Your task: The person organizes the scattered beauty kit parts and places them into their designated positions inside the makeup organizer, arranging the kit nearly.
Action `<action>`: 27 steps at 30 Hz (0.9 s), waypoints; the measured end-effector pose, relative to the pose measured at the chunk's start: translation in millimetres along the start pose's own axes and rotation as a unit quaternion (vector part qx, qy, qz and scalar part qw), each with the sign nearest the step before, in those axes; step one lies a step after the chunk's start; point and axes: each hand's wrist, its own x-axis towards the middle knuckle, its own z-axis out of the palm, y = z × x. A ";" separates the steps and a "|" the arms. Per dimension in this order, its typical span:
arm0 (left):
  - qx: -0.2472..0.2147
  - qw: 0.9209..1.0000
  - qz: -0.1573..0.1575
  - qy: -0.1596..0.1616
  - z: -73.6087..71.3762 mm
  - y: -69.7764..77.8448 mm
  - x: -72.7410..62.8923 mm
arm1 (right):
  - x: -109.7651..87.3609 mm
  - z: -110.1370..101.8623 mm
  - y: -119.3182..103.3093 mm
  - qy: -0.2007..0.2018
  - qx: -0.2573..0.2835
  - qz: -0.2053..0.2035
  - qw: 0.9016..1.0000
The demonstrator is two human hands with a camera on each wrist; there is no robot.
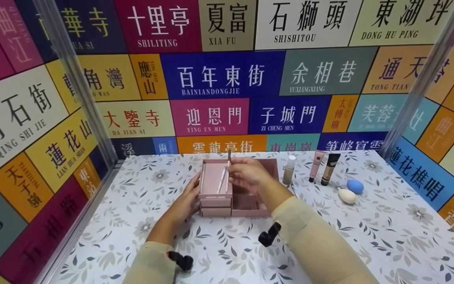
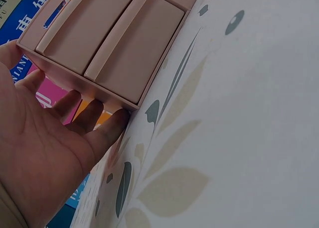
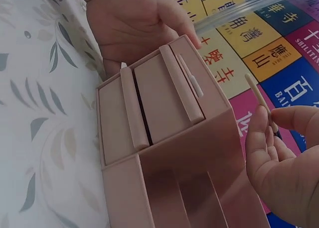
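A pink desktop organizer (image 1: 215, 202) stands on the table, two drawers (image 3: 167, 96) stacked under its left top. My left hand (image 2: 50, 138) lies along its left side, fingertips touching the wall and thumb near the upper edge. Over the organizer's top, my right hand (image 1: 248, 173) pinches a slim cosmetic pencil (image 3: 256, 90) between thumb and fingers. The pencil is held upright; one end looks dark in the head view, the other pale in the right wrist view. A white pen (image 1: 222, 179) slants across the top tray, just left of the right fingertips.
Right of the organizer stand a bottle with a white cap (image 1: 289, 169), a pink tube (image 1: 317, 165) and a black-and-tan tube (image 1: 330, 169). A blue sponge (image 1: 355, 186) and a cream sponge (image 1: 347, 196) lie nearer. A sign-covered wall (image 1: 223, 75) rises behind the table.
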 end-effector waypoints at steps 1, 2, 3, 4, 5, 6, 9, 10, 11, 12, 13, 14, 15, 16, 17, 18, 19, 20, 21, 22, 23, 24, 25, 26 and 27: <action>0.000 1.000 0.001 -0.001 -0.2 -0.1 0.0 | 1.6 3.0 -0.1 -0.001 -0.002 -0.001 1.000; 0.000 1.000 0.001 -0.001 -0.4 -0.3 -0.1 | 3.1 5.8 0.1 -0.001 -0.006 -0.002 1.000; 0.002 1.000 0.002 -0.002 -0.5 -0.4 -0.3 | 4.3 8.5 0.2 0.000 -0.009 -0.002 1.000; 0.004 1.000 0.003 -0.001 -0.6 -0.4 -0.6 | 5.4 10.9 0.3 0.001 -0.014 -0.003 1.000; 0.007 1.000 0.003 -0.001 -0.6 -0.2 -0.9 | 6.5 13.3 0.1 0.001 -0.017 -0.004 1.000; 0.010 1.000 0.002 0.001 -0.5 0.3 -1.5 | 7.6 15.4 0.1 0.002 -0.021 -0.005 1.000; 0.017 1.000 0.002 -0.001 -1.0 0.9 -2.0 | 10.3 20.2 -0.9 0.007 -0.034 -0.007 0.999; 0.018 1.000 0.002 -0.001 -1.2 1.4 -2.0 | 11.3 21.4 -1.2 0.007 -0.037 -0.008 0.999; 0.018 1.000 0.002 -0.003 -1.4 1.6 -1.9 | 12.4 22.4 -1.4 0.009 -0.039 -0.009 0.999; 0.019 1.000 0.002 -0.004 -1.9 1.5 -1.8 | 13.2 23.1 -1.3 0.011 -0.042 -0.010 0.999; 0.018 1.000 0.003 -0.006 -1.8 1.6 -1.4 | 13.7 23.2 -1.4 0.011 -0.044 -0.010 0.999; 0.017 1.000 0.003 -0.007 -1.8 1.6 -1.0 | 14.0 23.2 -1.3 0.012 -0.046 -0.010 0.999; 0.016 1.000 0.002 -0.007 -1.8 1.4 -0.7 | 14.5 23.5 -1.0 0.013 -0.047 -0.011 0.999; 0.013 1.000 0.004 -0.009 -1.9 1.2 -0.4 | 15.4 23.4 -0.5 0.013 -0.050 -0.012 0.999; 0.010 1.000 0.006 -0.011 -2.0 0.8 -0.1 | 16.1 23.5 -0.1 0.014 -0.051 -0.014 0.998; 0.009 1.000 0.010 -0.014 -2.1 0.4 0.2 | 16.8 23.5 0.4 0.015 -0.053 -0.015 0.998; 0.005 1.000 0.012 -0.015 -2.3 0.0 0.7 | 17.2 23.6 0.8 0.015 -0.055 -0.017 0.998; 0.002 1.000 0.013 -0.016 -2.4 -0.6 1.1 | 17.7 23.7 1.4 0.015 -0.055 -0.018 0.998; -0.001 1.000 0.014 -0.016 -2.6 -0.9 1.5 | 18.4 23.7 2.0 0.015 -0.054 -0.020 0.998; 0.000 1.000 0.016 -0.017 -2.7 -1.2 1.7 | 18.4 23.6 2.4 0.016 -0.052 -0.020 0.998; 0.000 1.000 0.014 -0.014 -2.7 -1.4 2.0 | 18.1 23.6 2.8 0.017 -0.050 -0.020 0.998; 0.001 1.000 0.012 -0.010 -2.6 -1.5 2.1 | 17.7 23.4 3.1 0.017 -0.048 -0.019 0.999; -0.001 1.000 0.009 -0.007 -2.5 -1.5 2.2 | 17.1 23.2 3.4 0.017 -0.046 -0.019 0.999; 0.001 1.000 0.008 -0.005 -2.4 -1.3 2.1 | 16.9 23.0 3.8 0.017 -0.044 -0.020 0.999; 0.002 1.000 0.007 -0.003 -2.2 -1.2 2.1 | 16.5 22.7 4.2 0.017 -0.043 -0.021 0.999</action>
